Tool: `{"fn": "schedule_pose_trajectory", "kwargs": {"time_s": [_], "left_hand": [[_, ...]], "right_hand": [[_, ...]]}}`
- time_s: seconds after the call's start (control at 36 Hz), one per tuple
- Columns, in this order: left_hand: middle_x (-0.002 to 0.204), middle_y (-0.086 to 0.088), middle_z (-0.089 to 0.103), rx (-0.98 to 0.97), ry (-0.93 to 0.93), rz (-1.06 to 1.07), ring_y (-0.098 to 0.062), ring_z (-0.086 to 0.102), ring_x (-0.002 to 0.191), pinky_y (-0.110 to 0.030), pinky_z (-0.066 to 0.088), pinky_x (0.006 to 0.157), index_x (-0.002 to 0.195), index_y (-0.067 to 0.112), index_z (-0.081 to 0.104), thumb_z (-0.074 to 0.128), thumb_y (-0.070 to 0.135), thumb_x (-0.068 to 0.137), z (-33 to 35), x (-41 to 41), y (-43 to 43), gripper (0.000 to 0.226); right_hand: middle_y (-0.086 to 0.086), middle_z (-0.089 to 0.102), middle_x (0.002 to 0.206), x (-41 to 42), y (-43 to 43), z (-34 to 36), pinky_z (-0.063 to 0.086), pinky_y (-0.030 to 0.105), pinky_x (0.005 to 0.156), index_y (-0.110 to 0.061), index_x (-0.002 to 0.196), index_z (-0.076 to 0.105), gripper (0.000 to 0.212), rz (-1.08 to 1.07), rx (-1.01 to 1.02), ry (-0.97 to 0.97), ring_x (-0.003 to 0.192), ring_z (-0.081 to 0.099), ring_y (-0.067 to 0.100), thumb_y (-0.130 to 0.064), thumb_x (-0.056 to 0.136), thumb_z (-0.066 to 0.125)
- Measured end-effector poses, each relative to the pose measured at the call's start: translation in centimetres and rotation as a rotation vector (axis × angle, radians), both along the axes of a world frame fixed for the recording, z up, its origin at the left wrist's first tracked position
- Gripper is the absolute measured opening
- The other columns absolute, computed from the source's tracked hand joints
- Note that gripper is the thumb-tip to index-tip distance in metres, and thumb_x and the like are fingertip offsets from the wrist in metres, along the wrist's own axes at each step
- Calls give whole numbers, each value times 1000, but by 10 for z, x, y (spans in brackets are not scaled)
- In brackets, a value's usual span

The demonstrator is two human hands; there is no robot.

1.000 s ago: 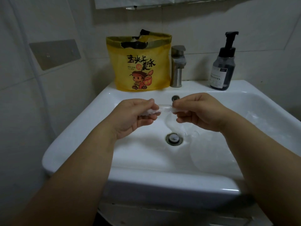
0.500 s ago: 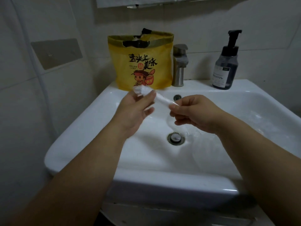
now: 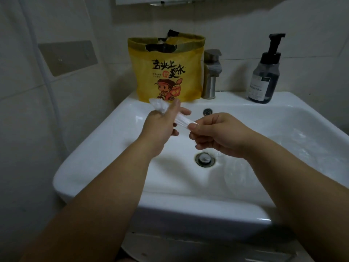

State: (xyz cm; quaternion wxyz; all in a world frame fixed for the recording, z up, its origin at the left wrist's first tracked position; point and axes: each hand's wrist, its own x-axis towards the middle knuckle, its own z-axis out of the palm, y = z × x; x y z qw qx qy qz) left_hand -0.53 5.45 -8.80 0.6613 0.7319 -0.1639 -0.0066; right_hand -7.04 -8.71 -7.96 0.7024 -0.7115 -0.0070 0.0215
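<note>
Head view: the left hand (image 3: 162,125) has turned over and lifted toward the yellow bag (image 3: 166,72). It grips a bunched white wad of plastic (image 3: 181,121) that sticks out above it. From the wad, a twisted clear strip slants down to the right hand (image 3: 217,135), whose curled fingers (image 3: 194,126) pinch the other end. Both hands are clenched on the plastic, which hangs taut in the air over the sink (image 3: 120,148), above the drain (image 3: 204,158) and touching nothing else.

This looks like a twisting or winding step. The strip is now tight, so one more turn of the left wrist could wrap it further or let the pinched end slip.

A second ago both hands sat level with their knuckles up, and only a short bit of plastic showed between them. Half a second ago the left hand was already tipped up with the wad on top. Since then it has moved a little further left, so the strip runs longer. The right hand has scarcely moved. The tap (image 3: 211,72) and soap bottle (image 3: 264,76) stand as before.
</note>
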Motion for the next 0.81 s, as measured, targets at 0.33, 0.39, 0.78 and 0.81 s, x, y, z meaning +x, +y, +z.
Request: {"fn": "schedule_pose_trajectory", "kwargs": {"time_s": [0.33, 0.39, 0.78, 0.81], "left_hand": [[51, 6, 60, -189, 31, 15, -5, 57, 50, -16, 50, 52, 74, 10, 64, 70, 24, 85, 17, 5, 16, 19], [56, 4, 63, -198, 72, -62, -4, 61, 54, -14, 50, 53, 82, 8, 65, 66, 22, 88, 24, 7, 19, 15], [50, 6, 63, -104, -11, -75, -1, 60, 48, -12, 50, 52, 87, 9, 63, 48, 17, 101, 83, 36, 27, 22], [50, 6, 63, -97, -41, -36, -1, 60, 48, -12, 50, 52, 87, 9, 63, 50, 17, 100, 89, 42, 27, 20]], "right_hand": [[7, 65, 65, 0, -13, 19, 54, 23, 57, 1, 82, 66, 12, -25, -39, 20, 56, 60, 12, -9, 88, 64], [7, 66, 65, 2, -17, 28, 55, 24, 58, 3, 86, 67, 12, -45, -58, 21, 57, 60, 14, -8, 88, 64], [8, 62, 71, 42, -16, 81, 52, 24, 58, -4, 86, 67, 9, -183, -142, -150, 61, 56, 16, -11, 90, 62], [8, 62, 71, 47, -15, 87, 52, 23, 57, -5, 85, 67, 9, -182, -142, -168, 61, 56, 15, -12, 90, 62]]}}
